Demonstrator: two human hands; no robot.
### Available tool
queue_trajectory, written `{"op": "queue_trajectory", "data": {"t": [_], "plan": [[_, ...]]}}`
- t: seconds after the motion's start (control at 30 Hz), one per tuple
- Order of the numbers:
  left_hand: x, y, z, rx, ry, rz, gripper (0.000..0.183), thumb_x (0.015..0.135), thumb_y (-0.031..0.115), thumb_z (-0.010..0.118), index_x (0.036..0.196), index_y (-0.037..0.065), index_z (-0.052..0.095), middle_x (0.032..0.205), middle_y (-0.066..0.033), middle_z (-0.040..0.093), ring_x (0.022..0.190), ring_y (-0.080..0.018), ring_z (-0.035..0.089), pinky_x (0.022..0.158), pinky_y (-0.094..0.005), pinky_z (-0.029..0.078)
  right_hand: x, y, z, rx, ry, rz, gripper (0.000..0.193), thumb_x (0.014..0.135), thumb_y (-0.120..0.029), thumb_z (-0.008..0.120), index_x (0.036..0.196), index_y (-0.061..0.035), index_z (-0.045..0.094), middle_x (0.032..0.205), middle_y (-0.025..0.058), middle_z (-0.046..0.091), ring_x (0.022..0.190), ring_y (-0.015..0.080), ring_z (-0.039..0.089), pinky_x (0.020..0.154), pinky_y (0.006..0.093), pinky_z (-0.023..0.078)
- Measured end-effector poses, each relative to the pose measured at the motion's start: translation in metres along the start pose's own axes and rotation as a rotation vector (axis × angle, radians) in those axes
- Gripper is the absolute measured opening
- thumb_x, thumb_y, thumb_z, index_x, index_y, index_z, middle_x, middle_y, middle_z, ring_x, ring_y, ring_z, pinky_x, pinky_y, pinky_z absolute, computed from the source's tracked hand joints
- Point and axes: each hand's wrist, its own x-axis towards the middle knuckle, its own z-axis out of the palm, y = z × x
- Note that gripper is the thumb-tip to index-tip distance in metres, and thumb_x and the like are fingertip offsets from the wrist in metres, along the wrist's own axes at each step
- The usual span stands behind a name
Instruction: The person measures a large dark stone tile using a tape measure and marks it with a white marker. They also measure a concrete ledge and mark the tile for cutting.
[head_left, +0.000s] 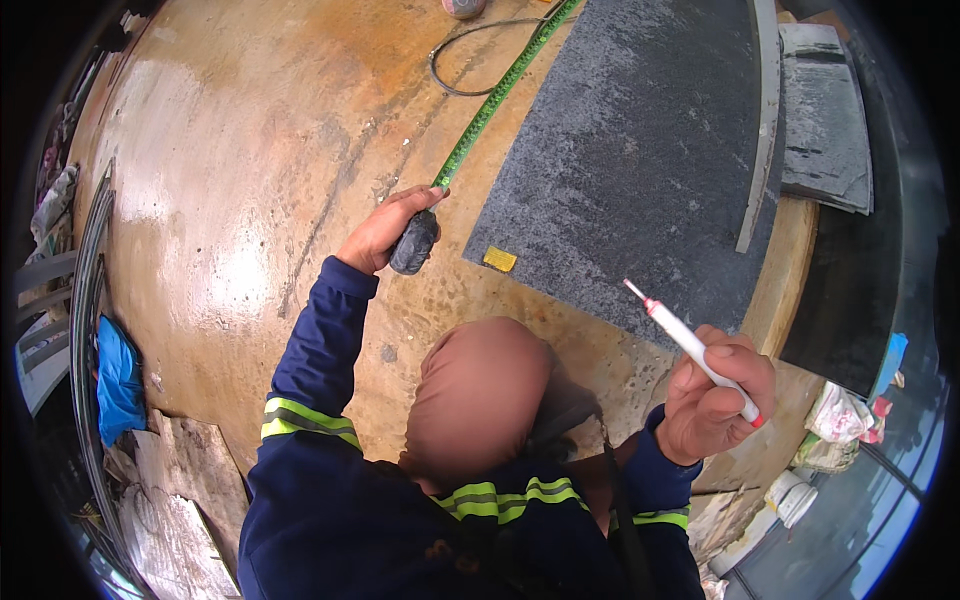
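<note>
My left hand (pixel 392 225) is closed round a black tape measure case (pixel 414 243), with the thumb up by the mouth of the case. From it a green tape blade (pixel 500 90) runs out toward the far edge, along the left side of a dark grey speckled slab (pixel 630 170). A yellow label (pixel 499 259) is stuck near the slab's near left corner. Over the slab's near right corner, my right hand (pixel 715 395) grips a white marker (pixel 697 350) with red ends. The marker's thin tip points up and left, apart from the slab as far as I can see.
A long grey metal strip (pixel 765 130) lies along the slab's right side. Beyond it are stacked grey pieces (pixel 825 120). A looped black cable (pixel 440 75) is on the wet floor (pixel 220 200). A blue bag (pixel 118 380) and broken boards (pixel 180 490) lie at left, a white bucket (pixel 790 498) at right.
</note>
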Motion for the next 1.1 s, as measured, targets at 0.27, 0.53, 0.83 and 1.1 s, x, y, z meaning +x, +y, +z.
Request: {"op": "queue_trajectory", "data": {"t": [0.27,0.53,0.83,1.1], "plan": [[0.005,-0.002,-0.002,-0.002,0.018,-0.048,0.051,0.107,0.044,0.058,0.140,0.005,0.060,0.077,-0.0095,0.067,0.060,-0.0165,0.064,0.057,-0.0320,0.054,-0.010,-0.008,0.051,-0.335,-0.350,0.013,0.019,0.089,-0.006,0.079,0.108,-0.0092,0.076,0.089,0.0046,0.061,0.066,0.0240,0.061,0.061,0.0334,0.053],[0.009,-0.007,0.002,0.053,0.013,0.001,0.050,0.107,0.041,0.058,0.142,0.005,0.059,0.075,-0.0102,0.066,0.057,-0.0171,0.064,0.055,-0.0317,0.053,-0.016,0.007,0.047,-0.367,-0.641,0.075,0.027,0.083,-0.001,0.074,0.109,-0.0111,0.078,0.087,0.0028,0.063,0.065,0.0218,0.063,0.058,0.0354,0.052],[0.010,-0.007,-0.006,0.041,-0.026,0.001,0.049,0.107,0.041,0.059,0.140,0.005,0.060,0.077,-0.0101,0.067,0.060,-0.0164,0.065,0.057,-0.0317,0.054,-0.042,0.026,0.038,-0.295,-0.595,0.116,0.038,0.082,0.003,0.077,0.118,-0.0110,0.078,0.092,0.0039,0.067,0.074,0.0216,0.067,0.067,0.0348,0.055],[0.010,-0.009,-0.003,0.000,0.024,-0.008,0.048,0.106,0.038,0.059,0.141,0.004,0.061,0.077,-0.0104,0.068,0.060,-0.0168,0.065,0.058,-0.0319,0.054,-0.057,0.064,0.029,0.259,-0.161,0.578,0.030,0.103,-0.013,0.072,0.130,-0.0003,0.071,0.088,0.0062,0.075,0.078,0.0112,0.068,0.071,0.0260,0.056]]}}
